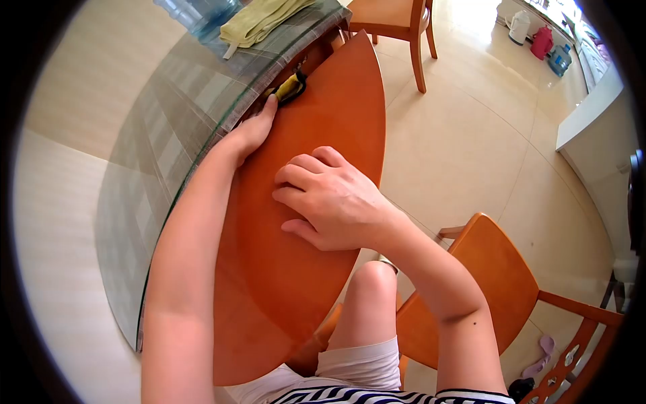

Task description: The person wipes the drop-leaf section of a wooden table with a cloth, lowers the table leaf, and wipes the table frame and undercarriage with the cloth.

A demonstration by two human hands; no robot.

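An orange-brown wooden table leaf (323,101) with a curved outer edge slants down beside the glass-covered tabletop (195,87). My left hand (252,131) is at the gap between the leaf's inner edge and the tabletop. Its thumb shows against the leaf, but its fingers are mostly hidden. Just beyond that thumb, a yellow and black object (289,89) sits in the gap; its kind is unclear. Over the middle of the leaf is my right hand (330,198), palm down, with bent fingers and the thumb apart. Nothing shows in it, and I cannot tell whether it touches the wood.
On the tabletop lie a folded pale green cloth (259,23) and a clear blue plastic container (198,17). One wooden chair (397,17) stands beyond the leaf, another chair (484,283) close at my right. Several jugs, including a red one (542,42), stand on the tiled floor.
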